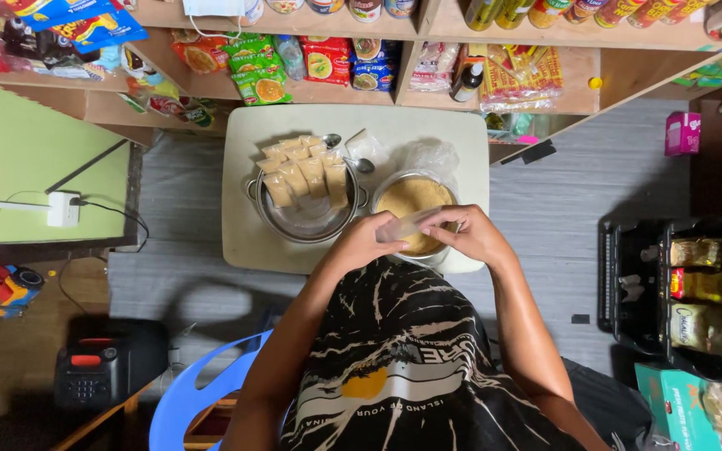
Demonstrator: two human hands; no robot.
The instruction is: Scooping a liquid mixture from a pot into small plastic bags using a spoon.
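Seen from my head camera, looking straight down: my left hand (pixel 363 238) and right hand (pixel 470 234) meet over the near edge of a small pale table (pixel 244 234), both pinching one small clear plastic bag (pixel 407 225) between the fingertips. The bag hangs just above a bowl of tan powder (pixel 411 200) lined with clear plastic. Left of it sits a metal pot (pixel 307 219) with filled little packets (pixel 302 171) laid in rows across its rim. A spoon (pixel 333 140) lies near the far edge. Shelves of packaged goods (pixel 327 58) close off the far side — grey floor (pixel 545 192) lies open to my right, up to black crates (pixel 678 284).
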